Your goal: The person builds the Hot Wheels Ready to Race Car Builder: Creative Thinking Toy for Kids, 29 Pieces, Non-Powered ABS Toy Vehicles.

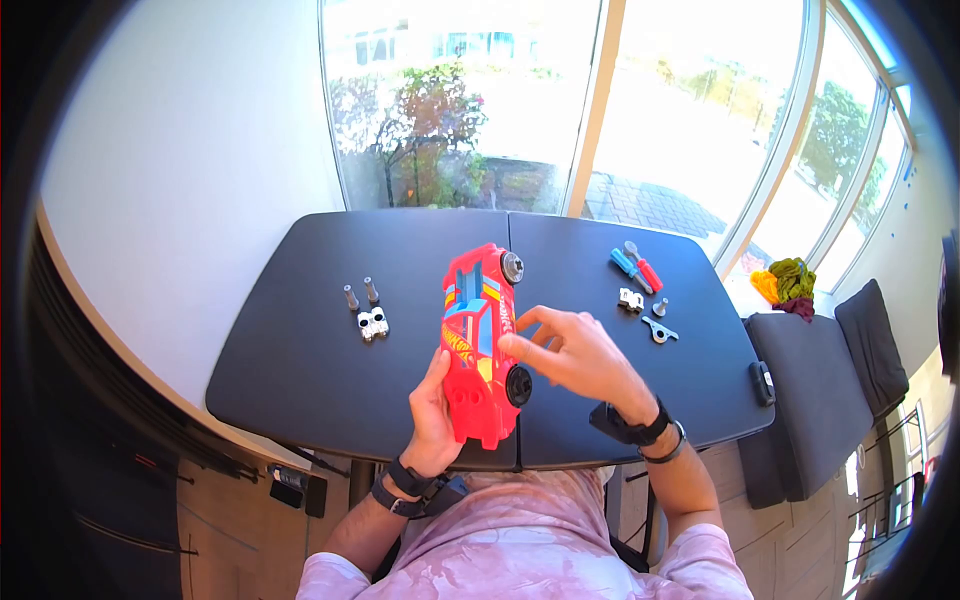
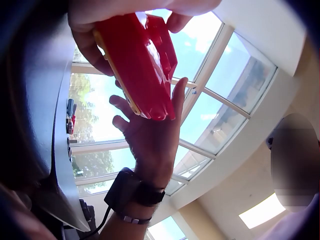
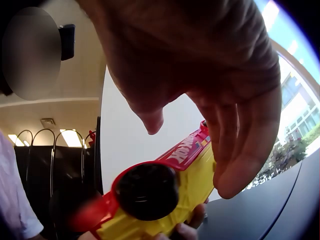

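My left hand (image 1: 430, 425) holds a red toy car (image 1: 468, 345) up over the near middle of the table, one end pointing away. Its side shows yellow, blue and white decals. A black wheel (image 1: 518, 386) is on the near end, and a grey-rimmed wheel (image 1: 512, 266) on the far end. In the right wrist view, the yellow underside (image 3: 192, 177) faces my right hand (image 3: 215, 100). That hand has thumb and fingers spread apart, holding nothing, with fingertips close beside the car. The left wrist view shows the car's red body (image 2: 135, 60) in the left hand's fingers.
On the black table (image 1: 300, 380), two grey pegs (image 1: 351, 297) stand near a silver block (image 1: 373, 323) at left. At right lie blue-handled (image 1: 628, 268) and red-handled tools (image 1: 650, 276), another silver part (image 1: 631, 300), a grey peg (image 1: 660, 307) and a flat grey bracket (image 1: 659, 331).
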`<state>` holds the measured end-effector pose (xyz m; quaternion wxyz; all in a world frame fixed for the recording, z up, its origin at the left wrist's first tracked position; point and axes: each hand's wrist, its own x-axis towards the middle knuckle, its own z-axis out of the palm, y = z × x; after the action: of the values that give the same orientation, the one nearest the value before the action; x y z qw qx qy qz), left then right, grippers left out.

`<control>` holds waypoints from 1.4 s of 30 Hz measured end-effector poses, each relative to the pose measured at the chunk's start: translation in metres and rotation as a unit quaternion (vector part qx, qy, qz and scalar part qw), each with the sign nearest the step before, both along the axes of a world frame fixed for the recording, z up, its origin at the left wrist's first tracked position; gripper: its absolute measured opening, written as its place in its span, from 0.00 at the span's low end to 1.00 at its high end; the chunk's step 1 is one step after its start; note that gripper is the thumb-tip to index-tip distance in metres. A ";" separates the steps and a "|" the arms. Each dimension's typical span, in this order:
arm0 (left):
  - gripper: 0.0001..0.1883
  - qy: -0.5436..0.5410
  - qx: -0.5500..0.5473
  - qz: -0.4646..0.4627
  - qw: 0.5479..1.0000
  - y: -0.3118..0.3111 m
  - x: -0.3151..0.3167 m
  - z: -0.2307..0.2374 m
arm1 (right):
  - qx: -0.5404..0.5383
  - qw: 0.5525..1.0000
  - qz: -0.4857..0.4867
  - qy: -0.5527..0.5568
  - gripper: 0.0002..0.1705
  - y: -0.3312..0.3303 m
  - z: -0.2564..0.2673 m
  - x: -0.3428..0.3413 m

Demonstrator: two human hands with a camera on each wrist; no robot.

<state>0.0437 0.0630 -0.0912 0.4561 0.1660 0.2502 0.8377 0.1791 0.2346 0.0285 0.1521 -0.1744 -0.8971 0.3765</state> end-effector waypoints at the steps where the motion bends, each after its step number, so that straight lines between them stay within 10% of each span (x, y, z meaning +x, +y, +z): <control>1: 0.30 0.010 -0.003 0.008 1.000 0.000 0.001 -0.002 | -0.036 0.999 0.007 0.020 0.38 -0.006 -0.010 0.005; 10: 0.37 0.074 0.038 0.013 0.996 0.004 0.000 -0.010 | -0.356 0.927 -0.008 0.121 0.41 -0.036 -0.072 0.023; 22: 0.37 0.201 -0.075 -0.003 0.977 -0.001 0.013 0.010 | -0.525 0.817 -0.041 0.235 0.38 -0.043 -0.103 0.030; 25: 0.36 0.467 -0.125 0.064 0.873 -0.004 -0.014 0.001 | -0.535 0.797 -0.022 0.280 0.37 -0.037 -0.112 0.029; 31: 0.17 0.618 -0.238 0.313 0.681 -0.040 -0.066 0.065 | -0.557 0.774 -0.039 0.298 0.38 -0.036 -0.119 0.027; 38: 0.11 0.742 -0.410 0.243 0.472 -0.050 -0.183 0.035 | -0.548 0.783 -0.044 0.292 0.36 -0.035 -0.121 0.026; 42: 0.12 0.753 -0.435 0.241 0.431 -0.042 -0.205 0.017 | -0.542 0.787 -0.051 0.292 0.39 -0.034 -0.121 0.028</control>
<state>-0.1618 0.0212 -0.0745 -0.1216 0.4438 0.8555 0.2374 0.2070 0.2009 -0.0929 0.3059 -0.1553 -0.4483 0.8254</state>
